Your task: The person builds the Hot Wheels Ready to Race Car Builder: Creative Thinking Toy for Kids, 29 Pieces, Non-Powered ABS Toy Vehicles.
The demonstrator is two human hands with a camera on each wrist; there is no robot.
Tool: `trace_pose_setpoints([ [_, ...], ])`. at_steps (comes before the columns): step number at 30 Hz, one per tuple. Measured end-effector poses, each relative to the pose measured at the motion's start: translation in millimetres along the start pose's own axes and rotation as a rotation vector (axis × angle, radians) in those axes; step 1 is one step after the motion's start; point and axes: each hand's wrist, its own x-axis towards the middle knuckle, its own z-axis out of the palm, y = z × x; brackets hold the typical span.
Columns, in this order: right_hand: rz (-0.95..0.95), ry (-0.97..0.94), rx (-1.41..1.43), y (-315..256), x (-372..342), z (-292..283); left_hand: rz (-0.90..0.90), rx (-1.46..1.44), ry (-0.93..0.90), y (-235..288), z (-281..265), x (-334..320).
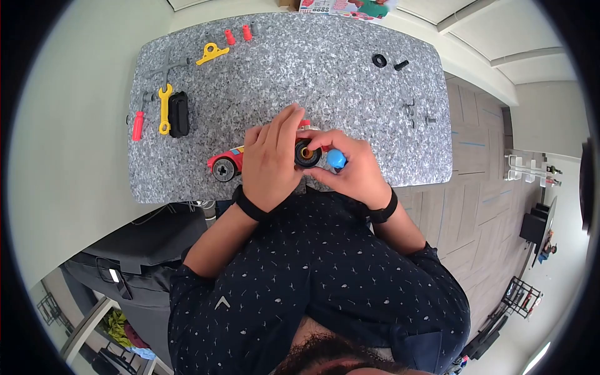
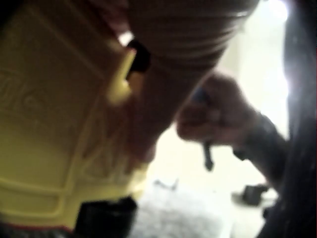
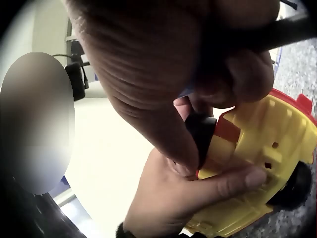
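Observation:
My left hand (image 1: 272, 159) grips a red and yellow toy car (image 1: 215, 161) near the table's front edge, in the head view. Its thumb lies along the yellow underside (image 3: 292, 119) in the right wrist view. At the car's right end, my right hand (image 1: 356, 165) pinches a black wheel (image 1: 306, 164) between thumb and finger, right at the body. That same hand keeps a blue-handled tool (image 1: 336, 158) in its curled fingers. From it a dark shaft (image 2: 208, 156) sticks out in the left wrist view. Much of the car is hidden behind my left hand.
On the left of the table lie a yellow wrench (image 1: 165, 109), a black tray-like part (image 1: 179, 114), a red-handled screwdriver (image 1: 137, 126) and grey pieces. A yellow part (image 1: 212, 54) and red pieces (image 1: 230, 37) lie behind. A black ring (image 1: 379, 60) and bolt (image 1: 402, 65) are back right.

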Motion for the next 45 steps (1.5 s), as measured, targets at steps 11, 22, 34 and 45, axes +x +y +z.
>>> trace_pose_setpoints([
  [11,0.196,0.433,-0.402,32.7,23.9,-80.3,0.025,0.024,-0.096,3.1,-9.9,2.1],
  [22,0.411,0.42,-0.916,151.1,106.2,-135.0,0.028,-0.116,-0.027,0.7,-9.0,-1.3],
  [34,0.322,0.415,-1.02,165.0,88.9,-110.6,0.082,-0.197,-0.065,-5.0,-18.6,1.4],
  [45,0.191,0.358,-0.805,167.2,120.7,-105.6,0.068,-0.192,-0.075,-2.2,-20.0,1.0],
])
